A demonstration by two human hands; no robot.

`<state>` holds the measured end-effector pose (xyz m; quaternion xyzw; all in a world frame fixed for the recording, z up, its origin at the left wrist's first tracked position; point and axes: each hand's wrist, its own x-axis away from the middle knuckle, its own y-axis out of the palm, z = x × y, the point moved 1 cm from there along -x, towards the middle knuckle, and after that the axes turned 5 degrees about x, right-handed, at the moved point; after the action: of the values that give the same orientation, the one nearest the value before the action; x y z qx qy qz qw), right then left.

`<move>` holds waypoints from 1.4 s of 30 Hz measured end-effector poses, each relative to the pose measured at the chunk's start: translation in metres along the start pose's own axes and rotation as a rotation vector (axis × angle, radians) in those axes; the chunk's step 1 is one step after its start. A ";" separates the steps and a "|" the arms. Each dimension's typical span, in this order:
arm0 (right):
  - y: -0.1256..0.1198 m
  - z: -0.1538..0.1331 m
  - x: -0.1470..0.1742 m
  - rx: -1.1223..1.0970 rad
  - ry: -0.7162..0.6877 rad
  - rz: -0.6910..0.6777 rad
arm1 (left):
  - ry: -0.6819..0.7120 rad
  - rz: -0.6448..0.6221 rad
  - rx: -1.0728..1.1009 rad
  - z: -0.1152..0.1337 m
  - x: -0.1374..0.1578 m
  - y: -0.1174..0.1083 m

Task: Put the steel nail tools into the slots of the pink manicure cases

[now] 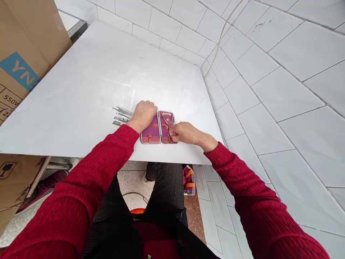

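An open manicure case [151, 138] with a purple-red lining lies near the table's front edge, its two halves spread flat. My left hand [144, 114] is closed over the upper left part of the case, fingers curled at its edge. On the right half, my right hand [182, 132] pinches at small metal scissors [166, 139], fingertips pressed together; the part between them is hidden. A nail clipper [166, 114] sits at the top of that half. Left of the case, several metal manicure tools [122, 114] lie loose, partly hidden by my left hand.
The white table [88, 79] meets a tiled wall [258, 90] at the back and right. A cardboard box [29, 39] stands at the left. A pale cable [222, 34] hangs down the wall corner. Below the table's right front is a colourful bag [189, 180].
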<state>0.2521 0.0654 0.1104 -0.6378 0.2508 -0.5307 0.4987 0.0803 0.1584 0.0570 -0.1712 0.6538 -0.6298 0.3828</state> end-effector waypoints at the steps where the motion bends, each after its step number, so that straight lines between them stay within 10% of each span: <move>1: 0.000 0.002 -0.001 -0.043 -0.008 -0.006 | 0.000 0.006 0.003 0.000 0.000 0.000; 14: 0.022 0.025 0.031 -0.561 -0.085 -0.035 | 0.024 0.052 0.031 -0.006 -0.004 0.010; 28: 0.023 0.055 0.027 -0.119 0.213 0.119 | 0.020 0.011 0.007 -0.004 -0.002 0.006; 42: -0.003 0.042 -0.023 -0.288 0.440 0.367 | 0.022 0.008 0.029 -0.004 -0.001 0.005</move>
<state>0.2832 0.1015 0.1053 -0.5157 0.5360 -0.5163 0.4245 0.0789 0.1625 0.0524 -0.1563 0.6493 -0.6396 0.3807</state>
